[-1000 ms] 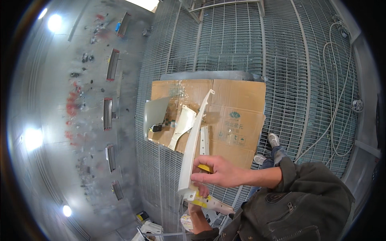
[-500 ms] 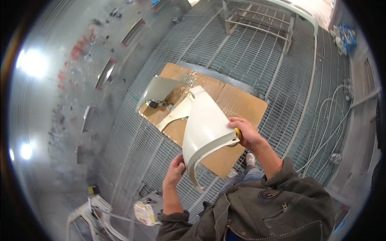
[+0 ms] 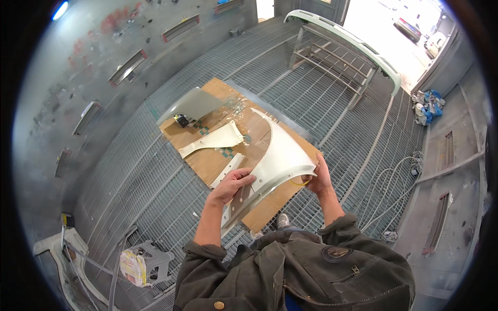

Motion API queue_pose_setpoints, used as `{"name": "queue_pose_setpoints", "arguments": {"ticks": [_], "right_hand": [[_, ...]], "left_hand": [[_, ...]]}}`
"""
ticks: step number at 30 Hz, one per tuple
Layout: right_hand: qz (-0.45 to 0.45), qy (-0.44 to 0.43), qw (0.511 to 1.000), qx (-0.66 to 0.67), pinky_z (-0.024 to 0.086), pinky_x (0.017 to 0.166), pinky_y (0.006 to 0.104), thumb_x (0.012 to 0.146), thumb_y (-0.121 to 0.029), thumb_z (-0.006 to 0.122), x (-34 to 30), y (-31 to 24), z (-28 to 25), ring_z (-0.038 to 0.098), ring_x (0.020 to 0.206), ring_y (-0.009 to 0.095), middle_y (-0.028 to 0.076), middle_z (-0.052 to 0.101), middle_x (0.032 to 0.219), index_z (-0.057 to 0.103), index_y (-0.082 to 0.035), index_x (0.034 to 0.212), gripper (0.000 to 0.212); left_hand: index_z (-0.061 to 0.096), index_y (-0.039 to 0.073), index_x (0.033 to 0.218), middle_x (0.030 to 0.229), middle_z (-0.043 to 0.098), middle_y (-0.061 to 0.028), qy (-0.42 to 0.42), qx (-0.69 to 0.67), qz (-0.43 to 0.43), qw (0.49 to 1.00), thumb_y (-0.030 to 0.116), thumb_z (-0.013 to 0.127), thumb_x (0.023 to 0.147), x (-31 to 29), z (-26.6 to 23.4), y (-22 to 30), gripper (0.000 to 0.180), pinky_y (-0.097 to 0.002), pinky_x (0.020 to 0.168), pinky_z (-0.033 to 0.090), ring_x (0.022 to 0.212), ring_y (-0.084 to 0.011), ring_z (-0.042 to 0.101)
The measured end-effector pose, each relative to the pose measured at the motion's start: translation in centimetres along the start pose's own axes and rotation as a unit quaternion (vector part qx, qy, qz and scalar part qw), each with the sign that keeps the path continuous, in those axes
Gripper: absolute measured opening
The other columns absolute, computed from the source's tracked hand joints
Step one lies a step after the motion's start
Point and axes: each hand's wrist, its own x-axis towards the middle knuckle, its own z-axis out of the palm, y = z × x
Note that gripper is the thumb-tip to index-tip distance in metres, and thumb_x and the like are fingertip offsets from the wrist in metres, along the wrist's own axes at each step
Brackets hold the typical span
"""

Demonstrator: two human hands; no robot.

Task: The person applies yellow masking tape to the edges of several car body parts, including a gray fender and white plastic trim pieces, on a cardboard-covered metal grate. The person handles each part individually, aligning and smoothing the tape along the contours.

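Note:
A white curved car fender (image 3: 285, 158) is held between both my hands, tilted above a flat cardboard sheet (image 3: 199, 168). My left hand (image 3: 231, 185) grips its near left edge, thumb on top. My right hand (image 3: 320, 179) is closed round the right end, fingers partly hidden behind it. Under that end shows a thin yellow curved edge (image 3: 299, 182); what it belongs to is hidden. On the cardboard lie a smaller cream panel (image 3: 215, 140) and a grey-green curved panel (image 3: 194, 105), with a small black-and-yellow object (image 3: 181, 120) beside it.
Slatted metal grating (image 3: 155, 176) forms the floor. A pale green bumper (image 3: 353, 39) rests on a metal stand (image 3: 332, 61) at the far right. Lower left are a grey plastic stool (image 3: 158, 259) and a pale frame-shaped panel (image 3: 65, 264). Loose hoses (image 3: 386, 192) lie at right.
The fender has turned and lowered, so its far tip points away and more of its near flange shows. My left hand now holds its edge with the thumb on top. The view has shifted upward.

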Motion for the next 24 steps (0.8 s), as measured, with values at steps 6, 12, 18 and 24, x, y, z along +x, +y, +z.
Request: {"name": "queue_pose_setpoints", "arguments": {"ticks": [6, 12, 18, 24], "right_hand": [[0.054, 0.004, 0.996, 0.065, 0.038, 0.053, 0.0228, 0.103, -0.062, 0.041, -2.5, 3.1, -4.7, 0.047, 0.066, 0.011, 0.008, 0.058, 0.095, 0.050, -0.004, 0.131, 0.065], [0.085, -0.009, 0.994, -0.074, 0.042, 0.056, 0.0226, 0.101, -0.042, 0.060, -5.8, 7.0, 1.3, 0.053, 0.071, 0.009, 0.008, 0.063, 0.101, 0.054, -0.004, 0.132, 0.050], [-0.029, -0.010, 0.920, -0.391, 0.047, 0.066, 0.0257, 0.095, -0.023, 0.071, -4.7, 8.8, 4.9, 0.057, 0.077, 0.008, 0.002, 0.066, 0.092, 0.061, 0.000, 0.129, 0.042], [-0.103, -0.004, 0.861, -0.499, 0.049, 0.076, 0.0276, 0.095, -0.020, 0.071, -3.8, 8.4, 6.2, 0.058, 0.085, 0.010, 0.004, 0.067, 0.097, 0.060, 0.000, 0.135, 0.047]], "left_hand": [[0.067, 0.001, 0.126, 0.107, 0.070, 0.0013, -0.043, 0.031, -0.012, 0.999, 0.021, 0.072, 0.095, 1.2, -1.2, -2.8, 0.037, -0.0241, 0.086, 0.047, 0.095, -0.0067, 0.059], [0.063, 0.001, 0.133, 0.116, 0.071, -0.0033, -0.083, 0.029, 0.014, 0.996, 0.004, 0.069, 0.094, 1.8, -0.7, -4.3, 0.040, -0.0277, 0.095, 0.049, 0.104, -0.0115, 0.064], [0.062, 0.000, 0.130, 0.115, 0.072, -0.0094, -0.008, -0.032, 0.057, 0.998, 0.002, 0.066, 0.095, 2.9, -0.1, -6.9, 0.036, -0.0363, 0.089, 0.058, 0.102, -0.0184, 0.069], [0.063, -0.001, 0.126, 0.115, 0.072, -0.0094, 0.072, -0.095, 0.119, 0.986, -0.001, 0.065, 0.094, 2.5, 0.2, -8.6, 0.031, -0.0354, 0.086, 0.061, 0.099, -0.0186, 0.071]]}}
